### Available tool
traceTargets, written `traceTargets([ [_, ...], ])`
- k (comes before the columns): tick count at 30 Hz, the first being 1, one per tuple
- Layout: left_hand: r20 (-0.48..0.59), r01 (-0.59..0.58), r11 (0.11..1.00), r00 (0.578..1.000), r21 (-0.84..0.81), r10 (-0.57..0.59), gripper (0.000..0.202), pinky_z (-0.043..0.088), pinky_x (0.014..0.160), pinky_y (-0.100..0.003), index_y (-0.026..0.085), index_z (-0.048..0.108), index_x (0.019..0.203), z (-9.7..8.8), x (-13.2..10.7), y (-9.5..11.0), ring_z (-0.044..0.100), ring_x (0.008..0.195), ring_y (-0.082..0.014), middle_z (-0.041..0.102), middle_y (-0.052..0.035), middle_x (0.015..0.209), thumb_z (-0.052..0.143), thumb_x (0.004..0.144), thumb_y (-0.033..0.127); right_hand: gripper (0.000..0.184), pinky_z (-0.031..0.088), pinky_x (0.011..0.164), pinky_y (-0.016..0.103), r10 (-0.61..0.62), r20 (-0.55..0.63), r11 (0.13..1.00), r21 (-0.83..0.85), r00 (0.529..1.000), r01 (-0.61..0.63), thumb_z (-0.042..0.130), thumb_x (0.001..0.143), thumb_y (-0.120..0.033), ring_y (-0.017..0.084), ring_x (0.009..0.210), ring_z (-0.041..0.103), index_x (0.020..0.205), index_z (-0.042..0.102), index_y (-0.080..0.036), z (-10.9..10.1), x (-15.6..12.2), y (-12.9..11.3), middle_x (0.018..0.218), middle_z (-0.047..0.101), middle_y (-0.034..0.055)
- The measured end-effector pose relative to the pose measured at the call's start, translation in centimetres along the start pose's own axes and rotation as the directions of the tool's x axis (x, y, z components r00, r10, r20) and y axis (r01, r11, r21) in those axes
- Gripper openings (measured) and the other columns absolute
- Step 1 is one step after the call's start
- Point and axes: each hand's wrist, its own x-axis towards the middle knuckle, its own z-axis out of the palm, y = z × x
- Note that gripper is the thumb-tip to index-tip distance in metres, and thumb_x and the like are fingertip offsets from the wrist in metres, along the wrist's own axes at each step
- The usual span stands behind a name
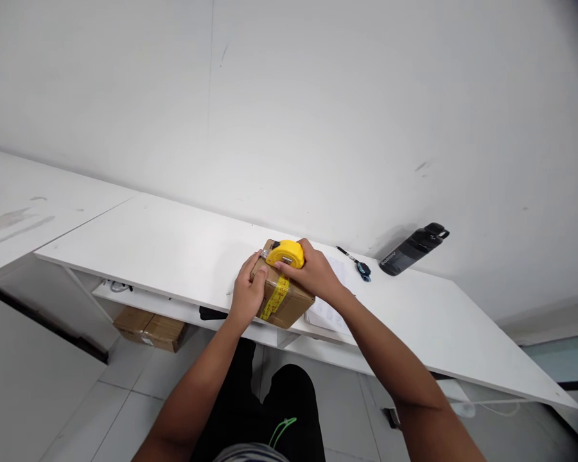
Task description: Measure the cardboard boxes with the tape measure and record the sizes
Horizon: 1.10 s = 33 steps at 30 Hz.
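A small brown cardboard box [293, 308] with yellow printed tape across it sits near the front edge of the white desk. My left hand [248, 289] is closed on the box's left side, thumb on its top, close to the tape's metal end. In my right hand [313, 269] is a yellow tape measure [289, 254], held over the top of the box. A short piece of its blade shows at the far left corner. The fingertips of my left hand are partly hidden behind the box.
Right of the box, paper sheets [327, 316] lie on the desk [183, 247]. A pen [347, 253], a small dark blue object [364, 272] and a black bottle [411, 249] are farther right. Under the desk sits another cardboard box [149, 328]. The wall rises directly behind.
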Motion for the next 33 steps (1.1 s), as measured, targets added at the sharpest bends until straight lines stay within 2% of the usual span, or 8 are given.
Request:
traceTargets([
  [6,0.007,0.0,1.0,1.0,0.016,0.0,0.045,0.036,0.112,-0.037,0.02,0.056,0.134,0.0,0.1,0.3,0.05,0.129,-0.0231,0.056,-0.0071,0.139,0.049,0.091,0.033,0.045,0.041,0.054,0.029,0.134,-0.041,0.991,-0.012,0.99,-0.135,0.066,0.072,-0.061,0.02,0.065,0.057,0.091,0.049,-0.025,-3.5,-4.8,3.8,0.078,0.065,0.001],
  [10,0.009,0.008,1.0,1.0,0.003,-0.008,0.044,0.036,0.112,-0.037,0.02,0.058,0.132,0.1,0.4,0.3,0.051,0.128,-0.023,0.058,-0.0068,0.137,0.05,0.09,0.032,0.045,0.042,0.053,0.029,0.176,-0.083,0.984,0.007,0.981,-0.176,0.067,0.072,-0.061,0.018,0.063,0.055,0.092,0.05,-0.024,-4.7,-6.6,5.2,0.077,0.064,0.001],
  [15,0.005,0.02,1.0,1.0,-0.01,-0.02,0.045,0.038,0.111,-0.037,0.021,0.057,0.132,0.1,0.6,0.1,0.052,0.127,-0.0233,0.059,-0.0058,0.135,0.05,0.09,0.034,0.044,0.043,0.054,0.029,0.167,-0.084,0.986,0.038,0.982,-0.164,0.067,0.071,-0.06,0.019,0.065,0.056,0.091,0.052,-0.024,-4.8,-6.1,5.1,0.077,0.063,0.0011],
  [19,0.019,0.012,1.0,1.0,-0.014,-0.012,0.044,0.038,0.11,-0.037,0.021,0.058,0.132,0.1,0.5,0.2,0.051,0.128,-0.023,0.058,-0.0053,0.136,0.049,0.09,0.034,0.044,0.043,0.054,0.03,0.157,-0.081,0.987,-0.004,0.984,-0.158,0.066,0.072,-0.061,0.019,0.065,0.057,0.092,0.053,-0.024,-5.0,-5.7,5.2,0.078,0.065,0.0016],
  [24,0.009,-0.005,1.0,1.0,0.008,0.005,0.044,0.038,0.11,-0.036,0.021,0.058,0.132,0.0,0.5,0.2,0.053,0.126,-0.0227,0.059,-0.0049,0.135,0.049,0.09,0.033,0.044,0.043,0.054,0.031,0.156,-0.049,0.987,-0.04,0.987,-0.158,0.065,0.072,-0.061,0.02,0.064,0.058,0.093,0.053,-0.024,-5.6,-6.2,5.9,0.076,0.065,0.0017],
  [29,0.009,-0.069,0.996,0.998,0.063,0.068,0.044,0.036,0.112,-0.037,0.02,0.059,0.132,-0.1,0.7,0.0,0.051,0.128,-0.0234,0.058,-0.0054,0.137,0.05,0.09,0.031,0.044,0.043,0.054,0.031,0.189,-0.036,0.981,-0.032,0.981,-0.191,0.066,0.073,-0.061,0.02,0.063,0.058,0.094,0.054,-0.024,-5.8,-6.8,6.3,0.076,0.066,0.0014],
  [33,0.009,-0.052,0.998,0.999,0.043,0.051,0.044,0.039,0.11,-0.038,0.021,0.058,0.132,-0.1,0.7,-0.1,0.054,0.124,-0.024,0.06,-0.0057,0.134,0.049,0.09,0.031,0.044,0.043,0.054,0.031,0.175,-0.029,0.984,-0.029,0.984,-0.176,0.065,0.073,-0.061,0.02,0.063,0.058,0.095,0.054,-0.024,-5.7,-6.8,6.3,0.076,0.065,0.0016],
])
